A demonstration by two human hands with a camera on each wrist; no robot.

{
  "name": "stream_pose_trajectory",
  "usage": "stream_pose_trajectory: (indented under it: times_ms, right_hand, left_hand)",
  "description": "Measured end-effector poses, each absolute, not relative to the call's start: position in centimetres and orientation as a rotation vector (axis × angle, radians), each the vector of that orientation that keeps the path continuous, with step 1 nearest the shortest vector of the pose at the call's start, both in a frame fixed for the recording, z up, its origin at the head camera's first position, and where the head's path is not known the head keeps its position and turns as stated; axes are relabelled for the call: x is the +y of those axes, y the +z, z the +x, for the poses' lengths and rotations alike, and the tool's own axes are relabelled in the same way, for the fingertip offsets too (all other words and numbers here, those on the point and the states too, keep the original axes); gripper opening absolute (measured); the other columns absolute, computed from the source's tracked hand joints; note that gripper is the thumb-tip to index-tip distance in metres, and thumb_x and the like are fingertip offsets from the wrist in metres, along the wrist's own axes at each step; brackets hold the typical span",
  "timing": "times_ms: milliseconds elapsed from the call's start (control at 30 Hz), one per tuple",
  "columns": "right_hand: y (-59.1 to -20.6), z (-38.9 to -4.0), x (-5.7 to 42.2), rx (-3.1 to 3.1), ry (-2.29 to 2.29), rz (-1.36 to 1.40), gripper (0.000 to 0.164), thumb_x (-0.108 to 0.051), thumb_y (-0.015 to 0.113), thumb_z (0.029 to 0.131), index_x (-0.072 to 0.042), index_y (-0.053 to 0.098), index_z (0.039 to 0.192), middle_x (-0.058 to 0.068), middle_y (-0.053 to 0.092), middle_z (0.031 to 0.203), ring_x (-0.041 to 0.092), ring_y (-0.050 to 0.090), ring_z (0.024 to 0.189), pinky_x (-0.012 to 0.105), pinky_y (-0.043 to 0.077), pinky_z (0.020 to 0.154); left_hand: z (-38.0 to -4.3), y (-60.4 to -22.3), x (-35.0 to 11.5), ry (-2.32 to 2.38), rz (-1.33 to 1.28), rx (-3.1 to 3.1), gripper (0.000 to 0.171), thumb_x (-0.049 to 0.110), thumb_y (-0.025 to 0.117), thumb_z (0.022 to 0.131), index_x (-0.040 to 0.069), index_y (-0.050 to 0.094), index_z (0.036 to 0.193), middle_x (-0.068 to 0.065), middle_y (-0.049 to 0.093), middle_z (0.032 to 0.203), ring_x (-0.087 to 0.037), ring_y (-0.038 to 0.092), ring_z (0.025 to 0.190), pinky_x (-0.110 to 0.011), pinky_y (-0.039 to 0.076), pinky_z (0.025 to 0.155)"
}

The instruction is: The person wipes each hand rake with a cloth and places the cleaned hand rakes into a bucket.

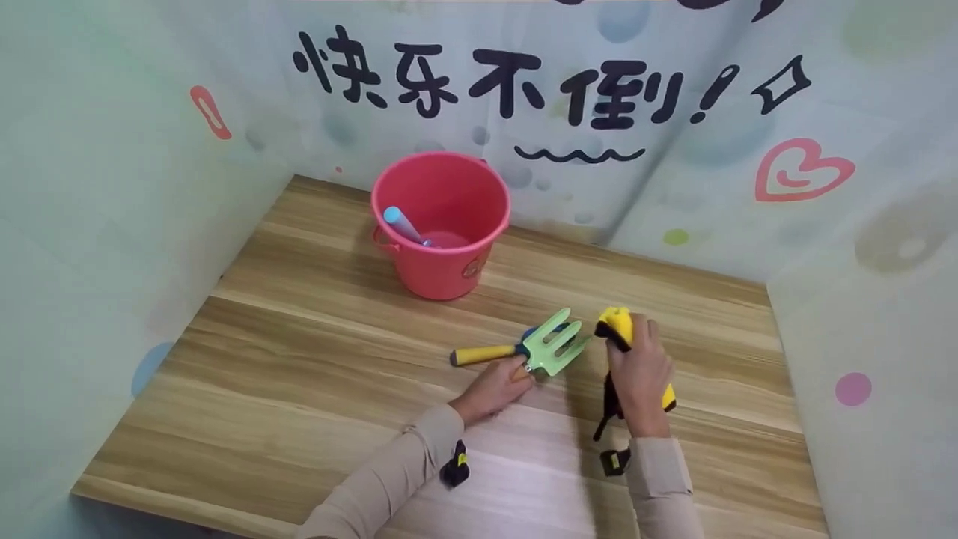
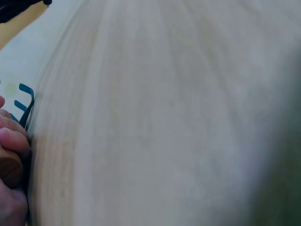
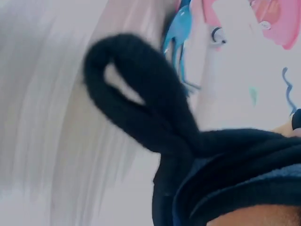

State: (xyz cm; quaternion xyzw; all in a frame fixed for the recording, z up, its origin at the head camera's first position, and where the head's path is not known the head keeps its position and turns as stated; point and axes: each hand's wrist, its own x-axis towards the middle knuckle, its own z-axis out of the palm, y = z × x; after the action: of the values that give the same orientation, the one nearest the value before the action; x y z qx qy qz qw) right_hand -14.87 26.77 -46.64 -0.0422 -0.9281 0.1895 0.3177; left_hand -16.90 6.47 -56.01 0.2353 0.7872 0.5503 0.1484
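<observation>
My left hand (image 1: 495, 389) grips the wooden handle (image 2: 10, 167) of a light green garden hand fork (image 1: 550, 352), low over the table. Underneath the green fork lies a blue-headed garden tool with a yellow handle (image 1: 483, 355); its blue tines (image 3: 179, 33) show in the right wrist view. Further right, my right hand (image 1: 645, 370) holds a bunched yellow-and-black cloth piece (image 1: 617, 326), with yellow and black parts hanging below the fingers. In the right wrist view, a black fabric loop (image 3: 136, 80) sticks out from its dark folds.
A pink bucket (image 1: 441, 273) stands at the back of the wooden table (image 1: 314, 359), with a light blue handle (image 1: 404, 223) leaning inside it. Printed cloth walls (image 1: 449, 135) enclose the back and sides. A small black device (image 1: 455, 468) sits at the left wrist.
</observation>
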Motion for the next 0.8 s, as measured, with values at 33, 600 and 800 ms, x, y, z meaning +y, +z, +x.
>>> stream_pose_trajectory:
  times_ms: [33, 600, 800]
  right_hand:
    - [-46.6, -14.6, 26.3, -2.429, 0.525, -0.049, 0.030, -0.010, 0.069, 0.076, -0.007, 0.055, 0.102, 0.014, 0.059, 0.089, 0.035, 0.056, 0.058, 0.044, 0.046, 0.044]
    - [-49.7, -13.0, 20.9, -2.642, 0.478, 0.329, 0.036, -0.004, 0.073, 0.068, -0.015, 0.060, 0.101, 0.003, 0.057, 0.084, 0.017, 0.051, 0.053, 0.032, 0.043, 0.042]
    - [-49.6, -12.4, 21.9, -2.697, 0.532, 0.288, 0.035, -0.002, 0.070, 0.067, -0.016, 0.061, 0.098, 0.001, 0.059, 0.088, 0.020, 0.057, 0.059, 0.037, 0.048, 0.049]
  left_hand:
    - [-16.9, -56.0, 6.4, 1.584, 0.673, 2.259, 0.012, 0.019, 0.054, 0.089, 0.010, 0.053, 0.097, 0.008, 0.042, 0.059, -0.003, 0.039, 0.044, -0.017, 0.036, 0.038]
    - [-16.8, -56.1, 6.0, 1.598, 0.663, 2.228, 0.037, 0.019, 0.053, 0.090, 0.022, 0.049, 0.127, 0.000, 0.061, 0.090, -0.007, 0.038, 0.034, -0.024, 0.038, 0.031]
    - [-17.0, -56.1, 6.4, 1.577, 0.706, 2.284, 0.011, 0.020, 0.054, 0.089, 0.011, 0.054, 0.096, 0.006, 0.047, 0.070, -0.004, 0.039, 0.038, -0.018, 0.038, 0.036]
